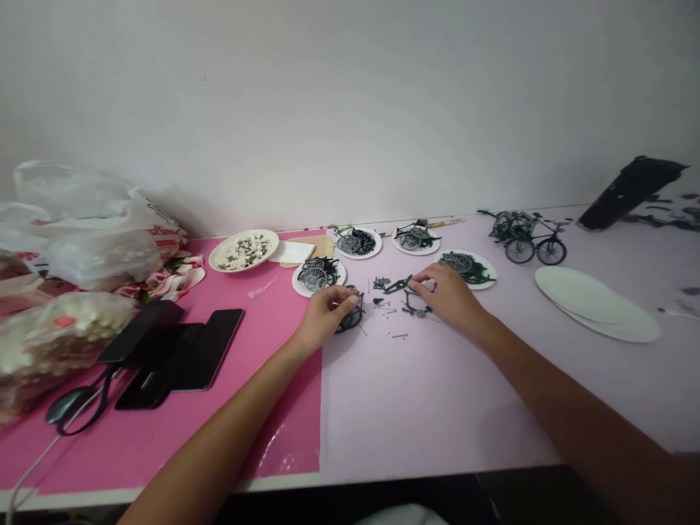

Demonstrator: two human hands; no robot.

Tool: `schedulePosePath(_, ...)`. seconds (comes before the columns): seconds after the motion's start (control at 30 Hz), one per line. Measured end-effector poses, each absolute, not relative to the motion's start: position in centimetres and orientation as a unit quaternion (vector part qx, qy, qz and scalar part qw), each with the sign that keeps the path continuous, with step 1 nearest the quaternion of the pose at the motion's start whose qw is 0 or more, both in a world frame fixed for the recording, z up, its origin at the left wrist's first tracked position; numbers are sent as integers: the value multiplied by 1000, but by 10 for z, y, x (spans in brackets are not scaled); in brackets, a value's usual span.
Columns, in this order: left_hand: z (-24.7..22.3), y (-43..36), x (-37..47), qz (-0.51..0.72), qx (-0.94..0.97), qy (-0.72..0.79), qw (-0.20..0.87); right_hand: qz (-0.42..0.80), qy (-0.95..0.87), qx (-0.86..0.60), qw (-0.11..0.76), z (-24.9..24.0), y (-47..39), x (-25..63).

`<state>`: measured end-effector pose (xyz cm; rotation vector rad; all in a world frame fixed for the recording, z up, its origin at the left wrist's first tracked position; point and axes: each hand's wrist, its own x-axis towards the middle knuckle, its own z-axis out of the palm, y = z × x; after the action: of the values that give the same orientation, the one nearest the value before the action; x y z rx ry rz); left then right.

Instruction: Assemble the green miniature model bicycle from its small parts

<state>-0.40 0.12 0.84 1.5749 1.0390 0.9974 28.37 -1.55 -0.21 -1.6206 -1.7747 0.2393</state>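
My left hand (325,313) is closed at the rim of dark toy bicycle wheels (353,319), its thumb and fingertips together there. With thumb and forefinger, my right hand (444,292) pinches the end of a dark green toy bicycle part (398,285). Just below it lies a dark frame piece (420,313) with a grey round part. Between the hands, small dark parts (378,301) and thin metal pins (400,336) are scattered on the pale sheet. Beyond my left hand stands a white plate of grey wheels (317,275); beyond my right, a plate of dark green parts (475,271).
Two more plates of parts (358,243) (417,238) stand near the wall. Assembled toy bicycles (536,240) and white plates (596,302) are at right. A bowl of small pieces (244,251), black devices (205,350) and plastic bags (87,226) occupy the pink left side.
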Motion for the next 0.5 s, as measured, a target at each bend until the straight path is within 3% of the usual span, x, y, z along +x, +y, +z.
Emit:
schedulePosePath(0.27, 6, 2, -4, 411, 649, 421, 482, 14, -688, -581, 434, 0, -15, 282)
schedulePosePath(0.5, 6, 0, -1, 425, 658, 409, 468, 95, -645, -557, 515, 6, -27, 265)
